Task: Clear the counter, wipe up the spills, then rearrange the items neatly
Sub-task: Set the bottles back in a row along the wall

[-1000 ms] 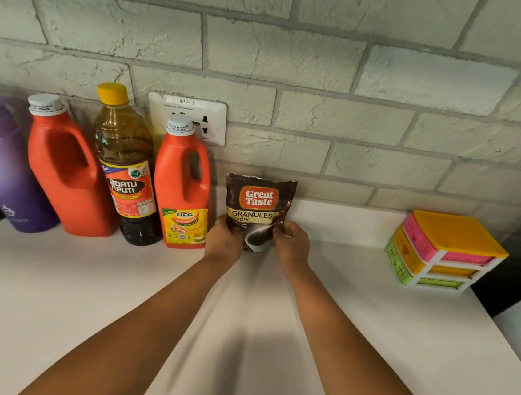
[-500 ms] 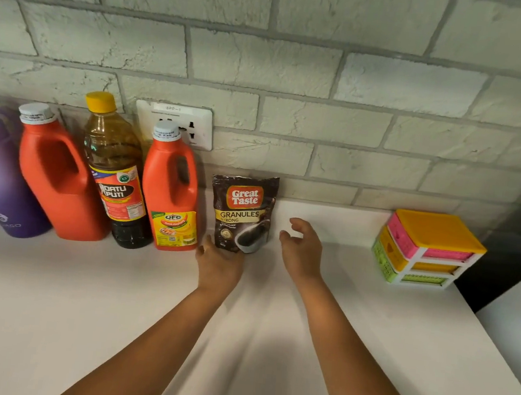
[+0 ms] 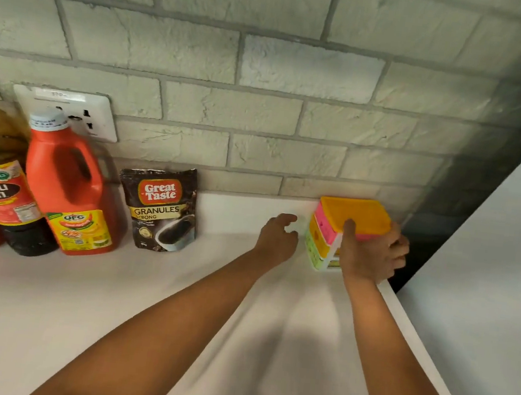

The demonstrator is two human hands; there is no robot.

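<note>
The drawer box (image 3: 351, 219) stands at the surface's (image 3: 112, 310) far right corner by the wall. The right hand (image 3: 372, 254) grips it, fingers curled round its right side, thumb on top. The left hand (image 3: 276, 236), fingers loose and apart, hovers just to its left, holding nothing.

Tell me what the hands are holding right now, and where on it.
The right hand grips the small drawer organizer at its near right corner, thumb on the yellow top. The left hand holds nothing, open just left of it.
</note>
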